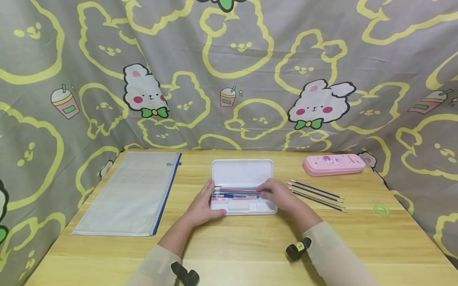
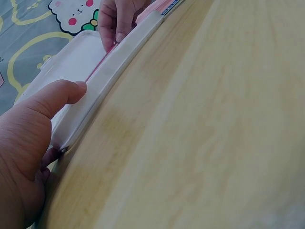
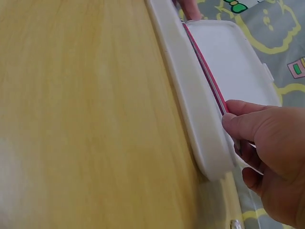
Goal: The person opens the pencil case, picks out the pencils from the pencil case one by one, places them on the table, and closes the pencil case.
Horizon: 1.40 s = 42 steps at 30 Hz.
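Note:
A white pencil case [image 1: 242, 171] lies on the table with its lid raised at the back. My left hand [image 1: 203, 205] grips its left end, thumb at the front edge and fingers round the side. Over the right end, my right hand [image 1: 280, 194] pinches the end of a pink pencil [image 3: 205, 67] between thumb and forefinger. Several pencils and a blue pen [image 1: 230, 196] lie lengthwise in the case. A white eraser-like block [image 1: 239, 205] sits in the front part. The right hand hides the right ends of the pencils.
Several dark pencils [image 1: 316, 194] lie to the right of the case. Behind them is a pink closed pencil box [image 1: 334, 165]; a green ring [image 1: 381, 209] lies farther right. A mesh zip pouch [image 1: 129, 194] lies flat at left. A patterned cloth [image 1: 243, 79] hangs behind the table.

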### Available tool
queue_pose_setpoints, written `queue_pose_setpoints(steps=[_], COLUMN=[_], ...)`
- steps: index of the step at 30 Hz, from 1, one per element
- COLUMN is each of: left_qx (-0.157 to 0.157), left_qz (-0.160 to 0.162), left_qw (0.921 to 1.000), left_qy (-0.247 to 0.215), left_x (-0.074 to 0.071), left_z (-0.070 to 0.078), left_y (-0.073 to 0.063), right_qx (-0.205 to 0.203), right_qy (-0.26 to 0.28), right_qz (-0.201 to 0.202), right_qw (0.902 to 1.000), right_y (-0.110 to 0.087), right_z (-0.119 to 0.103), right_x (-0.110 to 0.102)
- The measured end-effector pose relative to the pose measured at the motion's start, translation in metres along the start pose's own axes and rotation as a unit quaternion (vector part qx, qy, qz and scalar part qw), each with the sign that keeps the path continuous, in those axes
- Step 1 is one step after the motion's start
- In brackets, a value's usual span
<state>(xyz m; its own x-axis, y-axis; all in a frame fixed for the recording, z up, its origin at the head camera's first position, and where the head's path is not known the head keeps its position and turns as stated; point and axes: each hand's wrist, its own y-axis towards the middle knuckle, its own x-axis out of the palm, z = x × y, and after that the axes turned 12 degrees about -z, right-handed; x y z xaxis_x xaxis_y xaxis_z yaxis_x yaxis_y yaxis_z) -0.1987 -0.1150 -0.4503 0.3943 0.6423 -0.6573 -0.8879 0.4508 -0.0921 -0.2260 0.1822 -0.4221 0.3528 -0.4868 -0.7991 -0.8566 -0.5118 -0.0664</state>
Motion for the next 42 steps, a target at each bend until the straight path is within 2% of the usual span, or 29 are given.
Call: queue_pose_setpoints(steps=[6,10,23,33,42], left_qx=[-0.005,0.003,-0.001,0.001,0.001], left_qz=[-0.002,-0.001,-0.001,-0.004,-0.004], left_qw=[0.9999,0.9999,1.0,1.0,1.0], left_qy=[0.009,0.011,0.004,0.005,0.007], left_x=[0.0,0.0,-0.001,-0.001,0.0], left_z=[0.0,0.001,0.003,0.003,0.001], left_y=[0.0,-0.001,-0.001,0.0,0.0], right_qx=[0.006,0.011,0.067,0.127,0.136], right_qy=[0.019,0.022,-0.016,-0.058,-0.078], right_qz=[0.015,0.029,0.075,0.101,0.119], right_qw=[0.9997,0.9993,0.9948,0.985,0.9804], right_y=[-0.015,-0.031,-0.092,-0.143,-0.167], right_z=[0.007,0.014,0.051,0.084,0.106], right_x=[-0.012,-0.023,-0.044,-0.048,-0.05])
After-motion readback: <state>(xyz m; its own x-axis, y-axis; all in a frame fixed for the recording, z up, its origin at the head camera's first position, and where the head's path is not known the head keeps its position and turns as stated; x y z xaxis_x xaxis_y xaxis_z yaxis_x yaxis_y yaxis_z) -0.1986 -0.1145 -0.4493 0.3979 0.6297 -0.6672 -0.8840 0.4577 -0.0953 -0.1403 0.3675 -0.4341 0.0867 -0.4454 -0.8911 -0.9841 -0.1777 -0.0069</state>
